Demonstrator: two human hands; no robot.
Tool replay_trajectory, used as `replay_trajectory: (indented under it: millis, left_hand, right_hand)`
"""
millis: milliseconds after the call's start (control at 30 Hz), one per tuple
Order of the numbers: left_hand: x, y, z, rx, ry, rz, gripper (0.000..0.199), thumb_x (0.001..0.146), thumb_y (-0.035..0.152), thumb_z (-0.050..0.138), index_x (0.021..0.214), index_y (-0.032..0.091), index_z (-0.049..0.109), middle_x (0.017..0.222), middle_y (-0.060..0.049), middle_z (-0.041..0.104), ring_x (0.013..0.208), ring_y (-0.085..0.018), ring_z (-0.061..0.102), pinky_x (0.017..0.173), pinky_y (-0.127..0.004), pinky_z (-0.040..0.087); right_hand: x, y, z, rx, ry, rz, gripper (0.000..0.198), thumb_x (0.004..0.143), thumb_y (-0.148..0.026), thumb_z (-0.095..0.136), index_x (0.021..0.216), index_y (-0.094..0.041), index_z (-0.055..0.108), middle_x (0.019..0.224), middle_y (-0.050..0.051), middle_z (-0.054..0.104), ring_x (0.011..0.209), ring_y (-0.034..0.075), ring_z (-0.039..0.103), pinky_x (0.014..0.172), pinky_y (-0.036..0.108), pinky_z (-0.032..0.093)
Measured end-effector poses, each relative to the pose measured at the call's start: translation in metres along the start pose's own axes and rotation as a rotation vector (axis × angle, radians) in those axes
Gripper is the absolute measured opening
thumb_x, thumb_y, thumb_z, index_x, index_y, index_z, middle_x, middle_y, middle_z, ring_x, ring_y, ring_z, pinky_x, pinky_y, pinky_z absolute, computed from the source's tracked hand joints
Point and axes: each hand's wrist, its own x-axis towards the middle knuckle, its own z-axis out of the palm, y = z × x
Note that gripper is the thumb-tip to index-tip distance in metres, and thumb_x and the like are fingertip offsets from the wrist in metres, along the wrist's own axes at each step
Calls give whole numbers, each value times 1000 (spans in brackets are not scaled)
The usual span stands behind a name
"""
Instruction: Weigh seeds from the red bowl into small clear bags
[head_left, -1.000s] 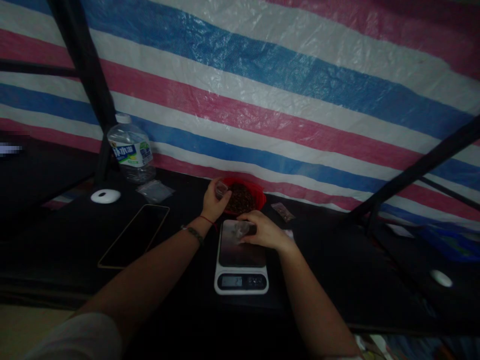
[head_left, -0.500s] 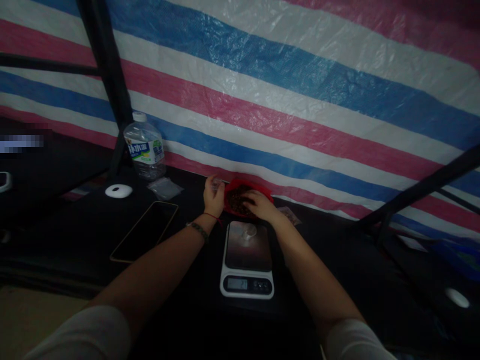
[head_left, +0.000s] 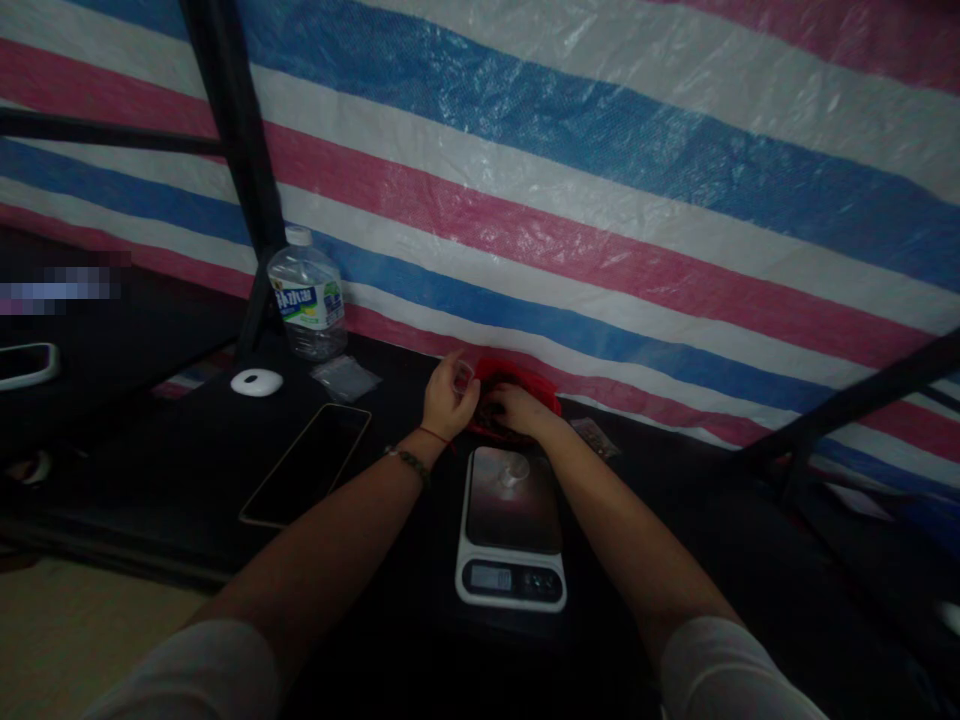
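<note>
My left hand [head_left: 448,395] is curled around a small clear plastic cup [head_left: 463,376], held upright at the left edge of a red bag [head_left: 551,385]. My right hand [head_left: 514,408] reaches into this bag, its fingers bent down among small dark pieces [head_left: 491,410]. The fingertips are hidden, so what they pinch cannot be made out. Just in front of the bag lies a white kitchen scale [head_left: 511,580] with a metal plate. Another small clear cup [head_left: 514,470] stands on that plate. The digits on the scale's display are hard to read.
Left of my arms are a phone [head_left: 307,465], a white oval gadget [head_left: 256,382], clear plastic bags [head_left: 346,377] and a large clear bottle [head_left: 307,300]. A small filled bag [head_left: 595,437] lies right of the red bag. A striped tarp [head_left: 525,240] closes off the back, with dark metal posts [head_left: 232,130].
My right hand has sunk deeper into the red bag and its fingers have drawn together. The left hand has tilted the clear cup toward the bag. The whole view has shifted slightly.
</note>
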Motion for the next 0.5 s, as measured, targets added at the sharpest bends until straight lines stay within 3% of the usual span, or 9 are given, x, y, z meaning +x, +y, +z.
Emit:
replay_trajectory:
  millis: [167,333,500]
  left_hand:
    - [1,-4,4,64,-38,-211,46,81,30,54,124,15,47,99,-9,63,93,-21,60,88,-35,46]
    - [1,-10,7,129,-156,-448,38,80,36,56,114,18,55,106,-9,65,98,-22,62,88,-33,46]
    - [2,-19,9,85,-171,-629,37,80,40,56,109,18,57,100,-8,67,90,-21,63,80,-31,47]
  right_hand:
    - [-13,12,1,31,27,-1,27,76,-14,66,103,-17,70,106,10,65,99,21,59,90,30,44]
    - [-20,20,8,79,124,12,27,79,-12,62,104,-17,69,105,9,66,102,20,58,93,32,43]
    - [-23,18,10,144,247,51,41,80,-22,64,121,-18,61,129,12,55,119,23,50,103,37,37]
